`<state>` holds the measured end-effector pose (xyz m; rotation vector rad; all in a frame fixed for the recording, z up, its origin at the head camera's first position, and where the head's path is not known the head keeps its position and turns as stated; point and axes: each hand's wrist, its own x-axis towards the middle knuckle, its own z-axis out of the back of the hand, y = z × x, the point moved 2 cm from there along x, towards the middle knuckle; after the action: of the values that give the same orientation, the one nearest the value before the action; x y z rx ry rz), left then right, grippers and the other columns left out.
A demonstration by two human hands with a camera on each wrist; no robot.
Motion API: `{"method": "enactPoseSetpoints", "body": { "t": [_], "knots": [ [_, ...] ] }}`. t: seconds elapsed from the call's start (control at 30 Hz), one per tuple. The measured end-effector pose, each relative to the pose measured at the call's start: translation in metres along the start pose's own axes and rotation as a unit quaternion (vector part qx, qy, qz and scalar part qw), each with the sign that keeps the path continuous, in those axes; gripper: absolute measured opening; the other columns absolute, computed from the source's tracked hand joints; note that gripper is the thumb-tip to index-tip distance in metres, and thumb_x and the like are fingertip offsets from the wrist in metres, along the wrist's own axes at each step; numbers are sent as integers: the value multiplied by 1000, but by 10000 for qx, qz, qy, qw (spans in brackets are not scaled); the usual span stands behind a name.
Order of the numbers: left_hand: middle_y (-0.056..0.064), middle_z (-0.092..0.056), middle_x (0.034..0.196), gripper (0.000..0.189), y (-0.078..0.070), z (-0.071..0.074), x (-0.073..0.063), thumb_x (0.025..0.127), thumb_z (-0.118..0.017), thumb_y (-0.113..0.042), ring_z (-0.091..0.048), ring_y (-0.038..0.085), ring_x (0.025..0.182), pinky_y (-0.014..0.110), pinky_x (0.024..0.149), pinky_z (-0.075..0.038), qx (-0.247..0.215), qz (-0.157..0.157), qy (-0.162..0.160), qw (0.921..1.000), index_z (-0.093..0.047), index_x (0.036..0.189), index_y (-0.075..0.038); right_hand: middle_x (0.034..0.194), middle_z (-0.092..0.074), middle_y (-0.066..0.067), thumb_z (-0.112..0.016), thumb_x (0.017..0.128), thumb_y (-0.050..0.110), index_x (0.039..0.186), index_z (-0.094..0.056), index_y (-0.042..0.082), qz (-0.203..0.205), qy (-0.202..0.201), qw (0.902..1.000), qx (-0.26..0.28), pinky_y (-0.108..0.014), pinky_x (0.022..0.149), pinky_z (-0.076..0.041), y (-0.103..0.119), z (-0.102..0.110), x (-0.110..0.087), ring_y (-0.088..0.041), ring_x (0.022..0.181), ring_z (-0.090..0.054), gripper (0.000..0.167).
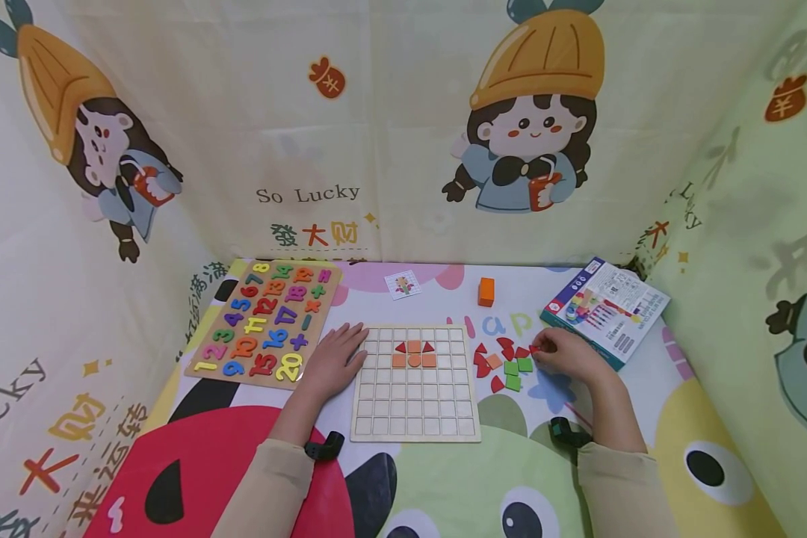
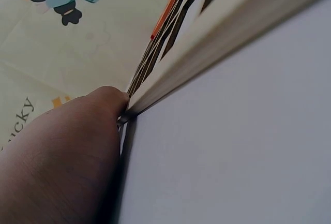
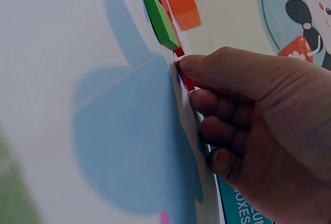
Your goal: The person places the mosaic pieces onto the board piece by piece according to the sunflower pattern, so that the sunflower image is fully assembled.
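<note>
A wooden grid board (image 1: 415,437) lies at the middle of the table. In its upper rows sit several orange squares (image 1: 413,346), a rounded orange piece (image 1: 414,360) and two red triangles (image 1: 428,347). My left hand (image 1: 331,364) lies at the board's left side with fingers extended; in the left wrist view the thumb (image 2: 106,102) touches the board's edge (image 2: 207,53). Right of the board, my right hand (image 1: 568,355) pinches a small red piece (image 3: 187,80) between thumb and forefinger, its exact shape partly hidden. Beside it lie loose red pieces (image 1: 482,365) and green squares (image 1: 512,382).
A number puzzle board (image 1: 198,357) stands at the left. Behind the grid board are a small picture card (image 1: 403,285) and an orange block (image 1: 486,292). A teal-edged box (image 1: 605,306) lies beyond my right hand. Patterned cloth walls (image 1: 403,149) enclose the table.
</note>
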<state>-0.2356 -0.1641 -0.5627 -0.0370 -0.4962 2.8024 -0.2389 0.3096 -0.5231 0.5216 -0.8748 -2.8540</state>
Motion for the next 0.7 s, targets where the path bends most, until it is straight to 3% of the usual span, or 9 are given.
{"method": "enactPoseSetpoints", "body": {
  "t": [0.5, 0.7],
  "knots": [
    [-6, -33, 161, 57, 0, -1, 0, 101, -44, -51, -20, 22, 154, 46, 127, -16, 2, -24, -39, 10000, -37, 153, -29, 101, -65, -4, -67, 93, 37, 112, -62, 18, -85, -177, 9997, 118, -29, 76, -49, -1, -1, 1, -22, 90, -56, 27],
    [-6, -33, 161, 57, 0, 0, 0, 101, -45, -50, -20, 23, 154, 47, 127, -15, -29, -17, -20, 10000, -37, 153, -29, 102, -64, -5, -65, 95, 32, 116, -62, 17, 74, -260, 9996, 70, -33, 81, -50, 0, -3, 4, -23, 92, -57, 26]
  ]
}}
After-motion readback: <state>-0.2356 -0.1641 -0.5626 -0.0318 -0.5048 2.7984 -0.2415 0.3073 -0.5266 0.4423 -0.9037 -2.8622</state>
